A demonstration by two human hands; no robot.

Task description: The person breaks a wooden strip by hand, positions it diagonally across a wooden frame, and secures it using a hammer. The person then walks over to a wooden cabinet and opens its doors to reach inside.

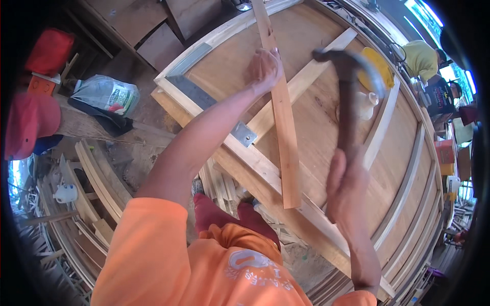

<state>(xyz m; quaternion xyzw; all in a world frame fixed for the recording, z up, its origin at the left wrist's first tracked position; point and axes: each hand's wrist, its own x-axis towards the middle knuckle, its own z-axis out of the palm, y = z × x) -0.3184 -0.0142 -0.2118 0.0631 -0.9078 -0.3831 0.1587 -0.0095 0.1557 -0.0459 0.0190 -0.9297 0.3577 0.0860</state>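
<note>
My left hand [266, 70] is closed at the edge of a long wooden strip [286, 148]; its fingertips are partly hidden, so a small item between them cannot be ruled out. The strip lies slantwise across a large wooden frame [306, 206] with a plywood panel [316, 127], its near end overhanging the front rail. My right hand [349, 186] grips a hammer [348, 102] by the handle, raised over the panel and blurred by motion. Beneath my left forearm, a grey metal carpenter's square [191, 92] rests on the frame's left corner.
On the panel beyond the hammer are a yellow round object [375, 69] and a white bottle [365, 105]. Crossbars [384, 125] divide the frame. A plastic bag [109, 94] and a red cap [30, 122] are at left, above stacked timber [99, 178]. Another person [421, 58] is at far right.
</note>
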